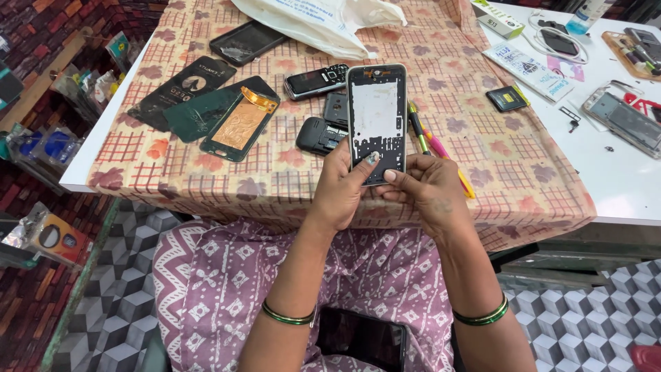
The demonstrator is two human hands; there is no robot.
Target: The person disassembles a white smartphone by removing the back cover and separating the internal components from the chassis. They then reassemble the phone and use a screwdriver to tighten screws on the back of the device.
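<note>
Head view. At the centre of the frame, the left hand (342, 184) and the right hand (428, 187) are together holding an opened phone frame (376, 122) upright above the near edge of the desk (620, 179). The fingers of both hands are closing around the lower end of the frame: the left thumb (365, 164) is pressing on its lower face, and the right thumb (394, 176) is resting at its bottom edge, just beside the left thumb. The upper part of the frame is standing clear of the fingers, showing a pale inner plate with a dark border.

Behind the frame, on the checked floral cloth (289, 172), a small keypad phone (316, 80) and two dark phone parts (323, 124) are lying just left of it. Further left, a back panel with a copper-coloured sheet (240, 126) is lying beside dark flat covers (180, 89). Screwdrivers with coloured handles (430, 141) are lying just right of the frame, partly hidden by the right hand. A white bag (310, 24) is lying at the upper centre. At the upper right, on the bare white desk, a black battery (507, 97) and a clear phone case (623, 120) are lying well apart from the hands. A dark phone (361, 337) is resting on the lap at the bottom.
</note>
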